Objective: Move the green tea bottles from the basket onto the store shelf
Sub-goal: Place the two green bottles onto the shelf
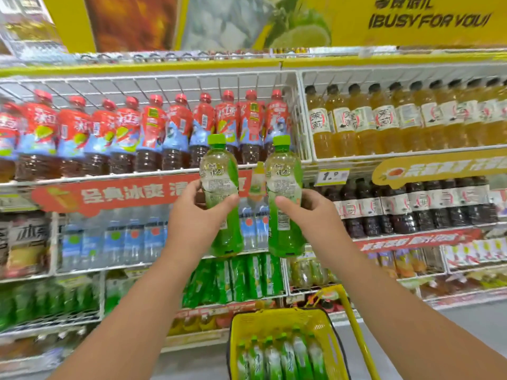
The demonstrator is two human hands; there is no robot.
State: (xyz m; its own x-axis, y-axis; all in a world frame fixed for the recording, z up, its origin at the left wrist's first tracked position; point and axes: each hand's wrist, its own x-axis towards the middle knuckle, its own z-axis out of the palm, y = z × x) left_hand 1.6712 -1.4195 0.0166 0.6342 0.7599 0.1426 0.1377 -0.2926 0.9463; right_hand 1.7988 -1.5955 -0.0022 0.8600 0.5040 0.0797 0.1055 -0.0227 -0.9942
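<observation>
Two hands are up: the left hand (192, 212) and the right hand (310, 212). Each holds one green tea bottle, so two bottles are in the air, the left bottle (222, 198) and the right bottle (285, 198). There is one yellow basket (244, 322). Six green tea bottles (277, 355) lie in it that can be seen. About eleven red bottles (153, 133) stand in one row on the shelf (153, 78).
</observation>
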